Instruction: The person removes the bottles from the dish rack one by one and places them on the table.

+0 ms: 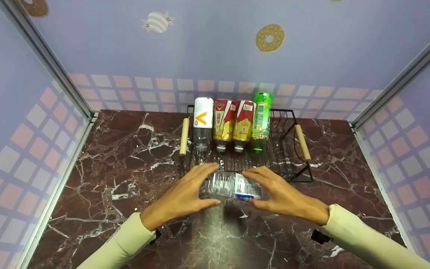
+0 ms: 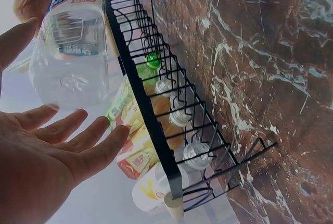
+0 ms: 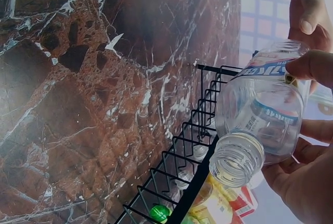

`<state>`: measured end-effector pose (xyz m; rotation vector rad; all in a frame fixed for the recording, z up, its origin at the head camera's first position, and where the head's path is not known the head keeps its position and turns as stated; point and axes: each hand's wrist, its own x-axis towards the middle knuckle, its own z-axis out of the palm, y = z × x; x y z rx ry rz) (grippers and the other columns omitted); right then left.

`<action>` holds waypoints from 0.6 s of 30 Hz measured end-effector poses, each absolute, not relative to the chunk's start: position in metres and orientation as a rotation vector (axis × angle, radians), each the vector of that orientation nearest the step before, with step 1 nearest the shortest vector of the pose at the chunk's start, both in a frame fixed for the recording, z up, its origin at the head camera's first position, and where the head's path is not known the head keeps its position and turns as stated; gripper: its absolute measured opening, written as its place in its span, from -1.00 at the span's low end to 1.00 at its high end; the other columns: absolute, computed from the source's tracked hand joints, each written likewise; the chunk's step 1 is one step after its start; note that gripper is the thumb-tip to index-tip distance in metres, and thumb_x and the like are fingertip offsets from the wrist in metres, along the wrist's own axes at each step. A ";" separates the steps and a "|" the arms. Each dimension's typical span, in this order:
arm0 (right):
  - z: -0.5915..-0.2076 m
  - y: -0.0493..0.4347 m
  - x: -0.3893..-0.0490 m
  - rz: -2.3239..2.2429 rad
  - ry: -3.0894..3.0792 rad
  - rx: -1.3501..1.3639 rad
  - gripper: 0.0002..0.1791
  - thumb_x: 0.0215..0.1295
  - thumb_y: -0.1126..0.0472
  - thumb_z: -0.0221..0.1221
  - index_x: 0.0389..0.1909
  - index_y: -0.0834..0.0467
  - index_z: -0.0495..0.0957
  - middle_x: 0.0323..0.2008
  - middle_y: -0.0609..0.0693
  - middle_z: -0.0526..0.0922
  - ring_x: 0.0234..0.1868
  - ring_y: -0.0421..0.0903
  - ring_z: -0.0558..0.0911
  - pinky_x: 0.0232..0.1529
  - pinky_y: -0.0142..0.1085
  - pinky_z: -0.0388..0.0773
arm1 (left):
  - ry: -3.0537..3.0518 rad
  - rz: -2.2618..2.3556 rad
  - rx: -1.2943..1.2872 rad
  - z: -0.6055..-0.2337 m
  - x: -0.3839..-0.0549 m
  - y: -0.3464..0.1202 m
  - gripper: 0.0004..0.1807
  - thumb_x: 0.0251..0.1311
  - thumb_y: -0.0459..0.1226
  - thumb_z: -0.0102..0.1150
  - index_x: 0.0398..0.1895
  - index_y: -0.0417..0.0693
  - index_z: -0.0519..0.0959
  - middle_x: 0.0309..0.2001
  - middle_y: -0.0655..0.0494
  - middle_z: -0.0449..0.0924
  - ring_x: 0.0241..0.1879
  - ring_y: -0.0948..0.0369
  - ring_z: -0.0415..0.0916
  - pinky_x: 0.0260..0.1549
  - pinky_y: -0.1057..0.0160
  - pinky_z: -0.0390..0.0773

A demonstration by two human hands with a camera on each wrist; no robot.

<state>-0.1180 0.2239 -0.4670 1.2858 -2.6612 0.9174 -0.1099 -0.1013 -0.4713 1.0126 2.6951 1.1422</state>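
Note:
A clear plastic bottle (image 1: 222, 185) with a blue and white label lies sideways between the two hands, in front of the rack. Its neck is bare, with the screw threads showing in the right wrist view. My right hand (image 1: 280, 192) holds the bottle at the label, thumb (image 3: 312, 67) on one side and fingers on the other. Around the bottle's base end, my left hand (image 1: 187, 194) is spread, its extended fingers (image 2: 67, 125) right at the bottle's edge in the left wrist view.
A black wire rack (image 1: 282, 164) with wooden handles (image 1: 302, 142) stands before the back wall. In it lie a white-labelled bottle (image 1: 203, 121), two red-and-yellow bottles (image 1: 224, 119) and a green bottle (image 1: 261, 116), necks toward me. Patterned panels enclose the marbled tabletop (image 1: 125, 179).

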 end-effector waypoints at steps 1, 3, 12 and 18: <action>-0.467 0.224 -0.118 0.913 -2.658 1.298 -0.10 0.14 0.30 0.54 0.53 0.34 0.46 0.42 0.18 0.56 0.35 0.11 0.61 0.38 0.03 0.66 | 2.694 1.127 1.019 -0.471 -0.110 -0.100 0.05 0.28 -0.01 0.56 0.72 -0.13 0.24 0.70 -0.07 0.22 0.66 -0.15 0.20 0.64 -0.15 0.18; -0.468 0.223 -0.118 0.908 -2.652 1.322 -0.11 0.15 0.30 0.54 0.53 0.35 0.46 0.41 0.19 0.56 0.34 0.11 0.61 0.38 0.02 0.67 | 2.691 1.102 1.028 -0.471 -0.109 -0.098 0.04 0.28 -0.01 0.56 0.72 -0.13 0.26 0.70 -0.08 0.22 0.66 -0.16 0.19 0.65 -0.14 0.17; -0.471 0.223 -0.119 0.898 -2.633 1.372 -0.13 0.16 0.29 0.54 0.51 0.37 0.47 0.36 0.16 0.58 0.30 0.06 0.64 0.34 -0.06 0.69 | 2.720 0.991 1.161 -0.471 -0.109 -0.085 -0.05 0.23 -0.06 0.63 0.59 -0.22 0.40 0.59 -0.13 0.40 0.55 -0.05 0.38 0.60 -0.10 0.34; -0.471 0.222 -0.117 0.892 -2.648 1.391 -0.15 0.19 0.26 0.55 0.50 0.34 0.49 0.38 0.13 0.58 0.31 0.03 0.62 0.35 -0.07 0.69 | 2.766 0.945 1.198 -0.471 -0.108 -0.081 -0.15 0.19 -0.07 0.66 0.46 -0.23 0.50 0.42 -0.14 0.57 0.39 -0.02 0.53 0.49 -0.11 0.52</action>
